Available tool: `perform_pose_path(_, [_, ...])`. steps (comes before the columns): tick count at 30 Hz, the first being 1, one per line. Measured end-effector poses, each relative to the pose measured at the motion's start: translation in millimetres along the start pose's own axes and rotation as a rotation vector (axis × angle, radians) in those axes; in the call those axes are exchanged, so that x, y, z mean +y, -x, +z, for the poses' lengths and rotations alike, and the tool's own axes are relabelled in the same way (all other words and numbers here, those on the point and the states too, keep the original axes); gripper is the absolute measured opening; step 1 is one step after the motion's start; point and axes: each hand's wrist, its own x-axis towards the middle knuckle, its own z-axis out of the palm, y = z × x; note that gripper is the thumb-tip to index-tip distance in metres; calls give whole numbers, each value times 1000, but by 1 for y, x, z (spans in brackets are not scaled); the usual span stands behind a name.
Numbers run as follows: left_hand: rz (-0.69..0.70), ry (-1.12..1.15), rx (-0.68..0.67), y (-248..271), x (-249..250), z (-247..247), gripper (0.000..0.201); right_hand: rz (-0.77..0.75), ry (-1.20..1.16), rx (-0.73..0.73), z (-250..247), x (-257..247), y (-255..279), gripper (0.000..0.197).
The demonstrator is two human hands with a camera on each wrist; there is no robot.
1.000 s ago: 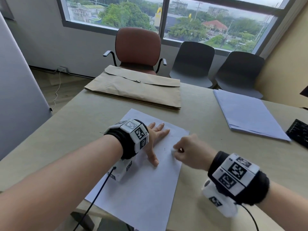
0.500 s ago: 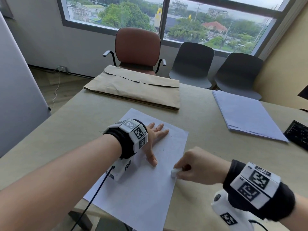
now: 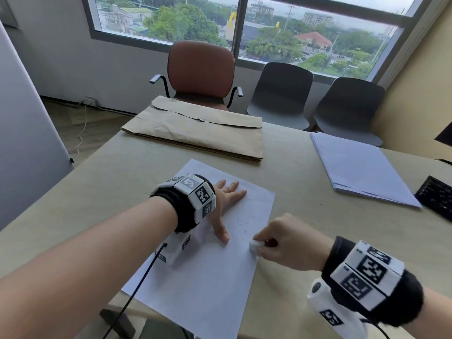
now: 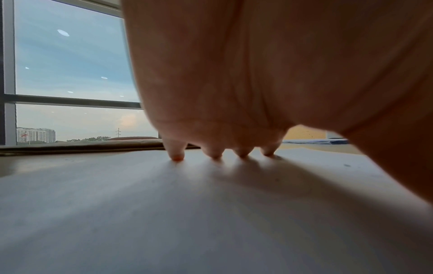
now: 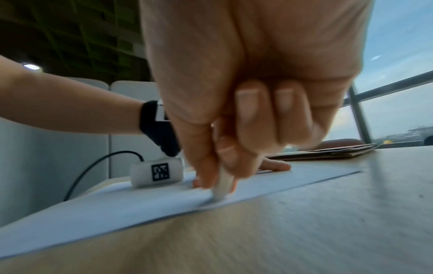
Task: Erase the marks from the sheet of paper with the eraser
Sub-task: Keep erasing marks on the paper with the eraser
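A white sheet of paper (image 3: 208, 277) lies on the tan table, with faint dark specks near its middle. My left hand (image 3: 227, 204) lies flat on the sheet's upper part, fingers spread and straight; in the left wrist view its fingertips (image 4: 178, 156) press the paper (image 4: 187, 213). My right hand (image 3: 281, 241) pinches a small white eraser (image 3: 254, 246) between thumb and fingers at the sheet's right edge. In the right wrist view the eraser (image 5: 222, 187) touches the paper (image 5: 117, 204) close to that edge.
A brown envelope (image 3: 200, 129) lies at the table's far side. A stack of white sheets (image 3: 359, 167) sits at the right, with a black keyboard (image 3: 437, 199) beyond it. Three chairs stand behind the table under the window.
My right hand has drawn back toward me and to the right along the sheet's right edge, carrying the eraser. The left hand has stayed flat on the paper.
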Motion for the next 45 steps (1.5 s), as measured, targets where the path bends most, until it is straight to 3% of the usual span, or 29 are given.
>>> perform_pose_path(2, [3,4,3,1,0,0,125,-38,-45,-153,-3,-4,6,41])
perform_pose_path(4, [5,-1,2,1,1,0,125,-18,-70,-190,-6,-2,10,26])
perform_pose_path(5, [7,-4,1,1,1,-1,124,6,-85,-120,-8,1,9,19])
perform_pose_path(8, [5,6,-2,3,0,-2,124,122,-242,220,-12,21,2,25])
perform_pose_path(10, [-9,-29,-14,4,3,-4,124,199,-338,307,-15,33,-1,23])
perform_pose_path(14, [2,-148,-40,6,15,-12,119,282,-355,194,-7,39,-3,25])
perform_pose_path(17, [27,-101,-45,9,22,-16,114,278,-324,164,-4,33,-7,27])
perform_pose_path(21, [-5,-39,-7,8,30,-6,120,309,-108,161,-10,24,-23,27])
perform_pose_path(24, [-19,-92,0,3,33,3,129,234,84,117,-5,7,-27,43])
perform_pose_path(28, [0,-85,-1,2,30,6,131,107,51,0,0,-6,-21,46])
perform_pose_path(33, [25,-79,1,4,28,5,130,198,7,138,-11,11,-35,46])
perform_pose_path(38, [17,-66,-8,1,26,7,132,103,0,-1,2,-7,-23,45])
perform_pose_path(42, [19,-77,-7,3,28,6,130,243,5,134,-11,14,-36,36])
perform_pose_path(45, [20,-73,-5,3,27,6,131,174,15,91,-4,2,-27,31])
